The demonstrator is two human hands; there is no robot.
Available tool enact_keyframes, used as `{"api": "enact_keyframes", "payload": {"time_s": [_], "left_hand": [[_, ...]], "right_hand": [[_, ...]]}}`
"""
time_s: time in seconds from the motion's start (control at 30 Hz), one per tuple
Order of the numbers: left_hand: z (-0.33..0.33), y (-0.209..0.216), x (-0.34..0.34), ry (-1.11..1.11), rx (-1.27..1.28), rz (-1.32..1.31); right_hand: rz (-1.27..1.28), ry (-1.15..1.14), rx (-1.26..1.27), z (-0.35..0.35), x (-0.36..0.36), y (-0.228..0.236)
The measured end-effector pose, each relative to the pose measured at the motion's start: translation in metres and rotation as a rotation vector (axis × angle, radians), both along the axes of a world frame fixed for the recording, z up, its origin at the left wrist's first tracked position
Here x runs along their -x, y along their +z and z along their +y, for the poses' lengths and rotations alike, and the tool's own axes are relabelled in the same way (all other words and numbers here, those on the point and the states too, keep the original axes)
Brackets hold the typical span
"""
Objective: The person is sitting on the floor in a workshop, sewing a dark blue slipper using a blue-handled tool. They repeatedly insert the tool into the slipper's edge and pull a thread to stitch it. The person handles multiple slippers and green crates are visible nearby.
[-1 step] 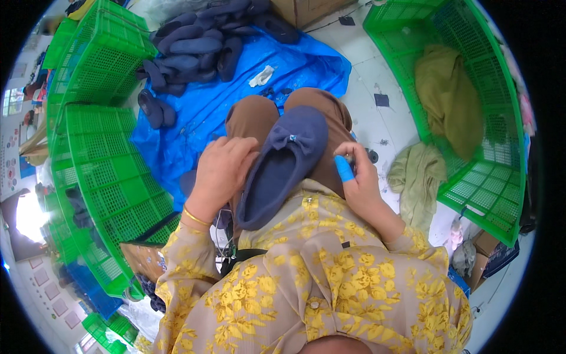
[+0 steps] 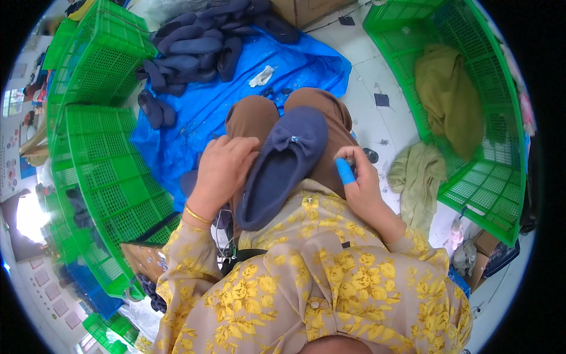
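Note:
A dark navy slipper (image 2: 271,189) with a bow and a small shiny stone lies across my lap, its opening facing up and its toe pointing away from me. Along its left edge is my left hand (image 2: 227,165), fingers curled inward and the tips close against the slipper; whatever they pinch is hidden. To the right of the slipper, apart from it, my right hand (image 2: 358,177) rests over the thigh with bent fingers drawn to the thumb. A blue covering (image 2: 345,170) wraps that thumb. Something small and greyish shows between the fingers, too small to name.
A pile of navy slippers (image 2: 197,47) lies on a blue sheet (image 2: 236,97) ahead, with a white scrap (image 2: 261,76) nearby. Green crates (image 2: 112,189) stand at the left. Another green crate (image 2: 495,194) at the right holds olive cloth (image 2: 451,100); paler cloth (image 2: 417,177) hangs beside it.

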State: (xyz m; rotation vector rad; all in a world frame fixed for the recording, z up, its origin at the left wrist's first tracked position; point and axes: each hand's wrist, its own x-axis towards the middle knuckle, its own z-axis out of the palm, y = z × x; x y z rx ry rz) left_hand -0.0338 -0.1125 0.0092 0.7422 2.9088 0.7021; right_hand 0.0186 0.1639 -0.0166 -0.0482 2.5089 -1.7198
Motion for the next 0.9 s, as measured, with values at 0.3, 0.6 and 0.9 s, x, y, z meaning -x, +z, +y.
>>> {"api": "enact_keyframes", "payload": {"time_s": [0.3, 0.6, 0.9], "left_hand": [[0.026, -0.017, 0.016, 0.445, -0.56, -0.468], [0.057, -0.041, 0.021, 0.337, -0.687, -0.272], [0.071, -0.05, 0.0, 0.4, -0.727, -0.265]], "right_hand": [[-0.087, 0.119, 0.156, 0.002, -0.012, 0.006], [-0.209, 0.015, 0.351, 0.012, -0.024, -0.003], [-0.665, -0.717, 0.884, 0.171, -0.086, -0.061]]}}
